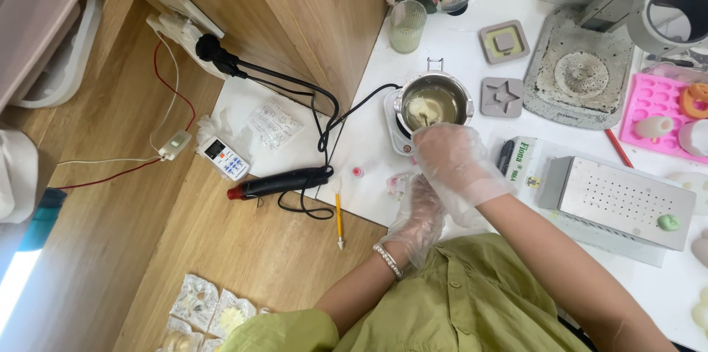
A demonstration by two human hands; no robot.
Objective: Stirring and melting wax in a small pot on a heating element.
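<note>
Two gloved hands, right hand [457,164] over metal pot [434,100], left hand [418,213] below

Both hands gloved — right hand [456,164] reaches forward, fingers curled. Left hand [417,215] rests beneath it, wrist braceleted.

A white bench [442,50] carries a metal melting pot [433,101] near its left edge, two grey moulds [502,96], a pink tray [653,105] and a perforated metal box [627,197] toward the right.
</note>
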